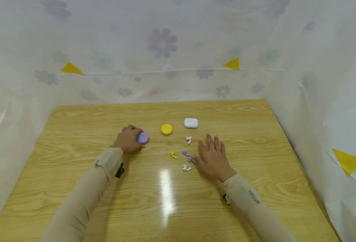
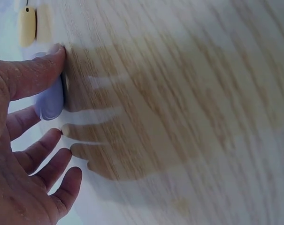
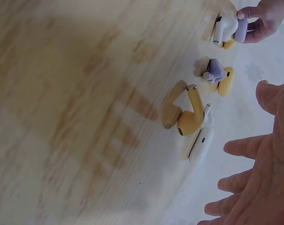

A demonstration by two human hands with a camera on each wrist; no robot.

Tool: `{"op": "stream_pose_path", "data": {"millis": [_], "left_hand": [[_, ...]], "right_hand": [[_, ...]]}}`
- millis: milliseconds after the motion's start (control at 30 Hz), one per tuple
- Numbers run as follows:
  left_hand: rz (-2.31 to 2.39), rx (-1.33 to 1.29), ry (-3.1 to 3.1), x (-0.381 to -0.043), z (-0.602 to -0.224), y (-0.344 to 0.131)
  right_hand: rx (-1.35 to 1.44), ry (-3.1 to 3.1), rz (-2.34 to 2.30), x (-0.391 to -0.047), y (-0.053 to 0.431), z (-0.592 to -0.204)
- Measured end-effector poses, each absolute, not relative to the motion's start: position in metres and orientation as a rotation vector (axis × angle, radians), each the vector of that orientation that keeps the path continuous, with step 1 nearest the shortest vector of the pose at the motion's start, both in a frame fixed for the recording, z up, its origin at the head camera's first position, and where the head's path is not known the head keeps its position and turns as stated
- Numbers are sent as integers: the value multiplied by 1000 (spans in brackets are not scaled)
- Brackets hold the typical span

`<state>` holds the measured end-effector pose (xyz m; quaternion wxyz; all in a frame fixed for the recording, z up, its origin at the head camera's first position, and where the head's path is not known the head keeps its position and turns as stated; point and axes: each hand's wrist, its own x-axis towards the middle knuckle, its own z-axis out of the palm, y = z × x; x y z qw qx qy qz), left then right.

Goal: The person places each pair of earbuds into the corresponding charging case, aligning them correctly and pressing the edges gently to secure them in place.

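Note:
At the left of the group, my left hand (image 1: 129, 138) pinches a round purple earbud case (image 1: 143, 138) between thumb and forefinger, the case standing at the tabletop. The other fingers of that hand spread loosely in the left wrist view. My right hand (image 1: 214, 159) is spread flat with straight fingers, its thumb overlapping the purple earbuds (image 1: 190, 160) in the head view. Close by the right hand in its wrist view stands a yellow earbud (image 3: 191, 117), hidden behind that hand in the head view. Other earbuds lie between the hands: a yellow one (image 1: 173, 155), a white one (image 1: 186, 168).
Behind the earbuds sit a round yellow case (image 1: 166, 129) and a white case (image 1: 191, 123). A second white earbud (image 1: 189, 139) lies just in front of the white case. Flower-patterned sheeting (image 1: 162, 43) walls in the wooden table (image 1: 135, 208) at the back and sides.

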<state>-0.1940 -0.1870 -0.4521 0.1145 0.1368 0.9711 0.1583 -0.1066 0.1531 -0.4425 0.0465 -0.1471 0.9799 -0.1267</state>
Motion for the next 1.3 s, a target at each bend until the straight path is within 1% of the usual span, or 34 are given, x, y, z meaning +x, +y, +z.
{"op": "stream_pose_path", "data": {"millis": [400, 833, 1067, 1300], "left_hand": [[520, 413, 2934, -188, -450, -186], [842, 544, 3147, -163, -431, -161], [841, 722, 3281, -147, -426, -137], [805, 915, 3359, -135, -429, -114]], "right_hand": [[-414, 2983, -423, -106, 154, -441], [-483, 3042, -398, -112, 149, -438], [-583, 3090, -461, -117, 144, -434], [-699, 3079, -538, -121, 131, -423]]}}
